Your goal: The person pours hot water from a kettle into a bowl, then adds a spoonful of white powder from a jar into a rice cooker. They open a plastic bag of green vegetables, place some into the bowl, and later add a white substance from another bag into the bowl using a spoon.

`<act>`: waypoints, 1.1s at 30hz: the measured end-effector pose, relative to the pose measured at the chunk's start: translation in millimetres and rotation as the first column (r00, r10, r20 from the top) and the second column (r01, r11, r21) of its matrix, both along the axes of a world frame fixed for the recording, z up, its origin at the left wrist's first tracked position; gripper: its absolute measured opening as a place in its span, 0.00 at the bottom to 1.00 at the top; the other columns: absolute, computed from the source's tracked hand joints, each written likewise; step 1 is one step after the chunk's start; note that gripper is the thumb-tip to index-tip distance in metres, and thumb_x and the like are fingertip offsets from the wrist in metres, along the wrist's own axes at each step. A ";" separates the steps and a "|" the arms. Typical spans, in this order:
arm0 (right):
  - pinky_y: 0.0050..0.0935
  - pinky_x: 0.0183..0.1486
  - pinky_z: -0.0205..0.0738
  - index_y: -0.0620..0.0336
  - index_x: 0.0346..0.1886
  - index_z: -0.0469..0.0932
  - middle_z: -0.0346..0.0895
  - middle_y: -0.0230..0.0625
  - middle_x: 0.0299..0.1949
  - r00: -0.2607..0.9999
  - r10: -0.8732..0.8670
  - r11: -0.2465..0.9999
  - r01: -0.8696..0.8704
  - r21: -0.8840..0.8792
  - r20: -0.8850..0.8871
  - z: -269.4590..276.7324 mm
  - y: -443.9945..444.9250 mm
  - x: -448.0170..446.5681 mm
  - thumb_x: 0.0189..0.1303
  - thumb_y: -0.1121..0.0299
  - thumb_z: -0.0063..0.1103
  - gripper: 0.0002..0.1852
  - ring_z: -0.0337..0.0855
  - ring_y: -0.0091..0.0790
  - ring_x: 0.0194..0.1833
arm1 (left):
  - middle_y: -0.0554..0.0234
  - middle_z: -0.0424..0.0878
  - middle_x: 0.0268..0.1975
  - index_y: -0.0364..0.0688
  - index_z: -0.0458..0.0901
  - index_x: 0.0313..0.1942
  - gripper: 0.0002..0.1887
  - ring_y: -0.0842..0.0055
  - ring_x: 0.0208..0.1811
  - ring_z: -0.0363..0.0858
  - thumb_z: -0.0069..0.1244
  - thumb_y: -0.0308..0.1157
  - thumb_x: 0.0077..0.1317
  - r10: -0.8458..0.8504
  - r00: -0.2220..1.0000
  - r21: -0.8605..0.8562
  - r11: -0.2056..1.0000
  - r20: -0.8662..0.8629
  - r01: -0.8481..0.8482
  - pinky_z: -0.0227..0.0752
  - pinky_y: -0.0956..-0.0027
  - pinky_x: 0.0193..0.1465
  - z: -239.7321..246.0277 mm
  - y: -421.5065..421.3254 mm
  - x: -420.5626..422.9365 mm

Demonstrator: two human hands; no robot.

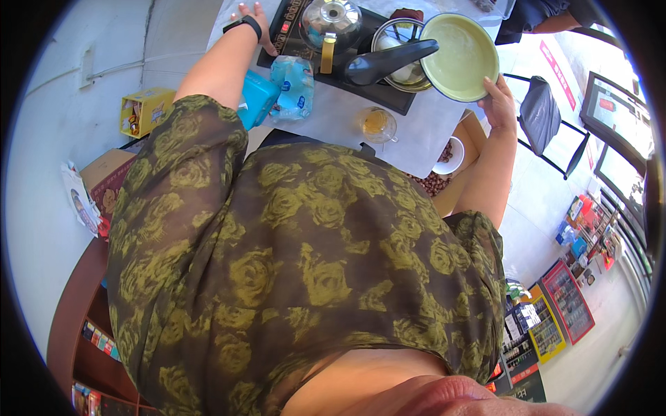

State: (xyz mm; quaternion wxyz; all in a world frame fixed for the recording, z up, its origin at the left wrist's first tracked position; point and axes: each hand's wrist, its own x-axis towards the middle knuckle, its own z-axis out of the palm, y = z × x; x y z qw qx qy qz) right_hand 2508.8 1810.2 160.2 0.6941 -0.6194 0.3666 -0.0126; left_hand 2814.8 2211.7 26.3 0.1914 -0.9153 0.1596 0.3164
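My right hand (497, 104) grips the rim of a round green enamel basin (460, 57), thumb on the inside. The basin is beside a steel pot (400, 83) with something pale inside; a black handle (393, 62) crosses in front of the pot. My left hand (255, 23), with a black band at the wrist, rests with fingers apart at the left edge of a black electric cooktop (387, 101). A glass kettle with a steel lid (332, 18) and a gold-coloured handle stands on the cooktop. Nearer me is a glass cup of amber liquid (377, 125).
A blue tissue pack (292, 88) and a turquoise box (257, 99) lie by my left forearm. Below the table's right edge, a white bowl (450, 156) sits with reddish-brown nuts or fruits in a cardboard box (468, 135). Another person's arm (556, 23) shows at the upper right, near a folding chair (541, 114).
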 end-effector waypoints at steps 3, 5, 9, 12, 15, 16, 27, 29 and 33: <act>0.15 0.18 0.66 0.68 0.59 0.66 0.78 0.35 0.38 1.000 -0.006 1.000 0.006 -0.010 -0.003 1.3 2.8 0.9 0.65 0.75 0.49 0.19 0.74 0.19 0.24 | 0.30 0.28 0.71 0.41 0.23 0.70 0.81 0.36 0.72 0.38 0.72 0.59 0.28 0.010 1.000 0.009 1.000 0.000 -0.010 0.46 0.49 0.72 0.0 0.6 -0.1; 0.15 0.18 0.66 0.69 0.59 0.66 0.78 0.36 0.38 1.000 0.022 1.000 -0.023 0.013 0.018 2.3 4.5 1.3 0.65 0.75 0.48 0.20 0.75 0.19 0.24 | 0.30 0.28 0.71 0.41 0.23 0.70 0.81 0.35 0.71 0.38 0.72 0.59 0.28 0.006 1.000 0.025 1.000 -0.004 -0.006 0.46 0.48 0.72 1.5 0.2 -0.5; 0.15 0.18 0.67 0.70 0.59 0.66 0.78 0.36 0.39 1.000 0.023 1.000 -0.023 0.016 0.019 3.0 5.4 1.8 0.65 0.75 0.48 0.20 0.75 0.19 0.24 | 0.30 0.28 0.71 0.41 0.22 0.70 0.81 0.36 0.71 0.37 0.72 0.59 0.29 0.002 1.000 0.028 1.000 -0.010 -0.002 0.46 0.49 0.72 7.4 0.5 -0.6; 0.15 0.18 0.67 0.70 0.59 0.66 0.78 0.36 0.39 1.000 0.017 0.999 -0.017 0.028 0.023 0.6 5.5 2.1 0.65 0.75 0.48 0.20 0.75 0.19 0.24 | 0.31 0.28 0.72 0.42 0.22 0.70 0.80 0.37 0.72 0.37 0.72 0.59 0.30 0.007 0.999 -0.008 1.000 -0.042 -0.007 0.46 0.50 0.72 9.4 4.1 2.3; 0.14 0.18 0.67 0.69 0.59 0.66 0.78 0.35 0.38 0.999 0.003 1.000 -0.004 0.028 0.035 -4.8 6.4 1.8 0.64 0.75 0.49 0.19 0.75 0.19 0.25 | 0.32 0.28 0.72 0.43 0.22 0.70 0.81 0.39 0.73 0.37 0.72 0.58 0.29 0.010 0.999 -0.010 1.000 -0.051 -0.011 0.45 0.50 0.72 6.7 9.7 5.2; 0.14 0.18 0.67 0.69 0.59 0.67 0.78 0.35 0.38 1.000 -0.019 1.000 0.019 -0.010 0.013 -6.9 6.5 1.0 0.64 0.75 0.49 0.19 0.75 0.19 0.25 | 0.32 0.28 0.72 0.43 0.22 0.70 0.81 0.40 0.73 0.37 0.72 0.58 0.29 0.007 0.999 -0.007 1.000 -0.051 -0.007 0.45 0.51 0.72 4.8 9.6 6.3; 0.14 0.20 0.70 0.62 0.57 0.70 0.78 0.33 0.38 0.966 -0.244 0.967 0.236 0.095 0.083 -22.3 -2.3 -35.6 0.64 0.73 0.51 0.18 0.77 0.20 0.27 | 0.25 0.32 0.70 0.32 0.25 0.68 0.83 0.42 0.73 0.39 0.73 0.59 0.25 -0.052 0.996 -0.011 0.999 -0.079 0.051 0.41 0.51 0.73 16.0 6.9 20.1; 0.14 0.20 0.70 0.61 0.57 0.70 0.78 0.32 0.38 0.935 -0.325 0.944 0.312 0.108 0.143 -23.9 3.8 -51.0 0.64 0.72 0.52 0.18 0.78 0.20 0.28 | 0.26 0.34 0.71 0.29 0.26 0.68 0.83 0.43 0.73 0.38 0.72 0.61 0.24 -0.053 0.996 0.013 0.998 -0.078 0.054 0.41 0.51 0.73 8.3 8.8 23.8; 0.15 0.18 0.70 0.61 0.54 0.71 0.79 0.32 0.39 0.877 -0.468 0.879 0.449 0.158 0.112 -21.4 13.5 -84.3 0.61 0.74 0.53 0.17 0.79 0.21 0.31 | 0.36 0.39 0.72 0.23 0.34 0.67 0.83 0.45 0.74 0.35 0.65 0.72 0.22 -0.264 0.949 0.157 0.944 -0.171 0.291 0.37 0.54 0.74 -5.7 14.9 35.2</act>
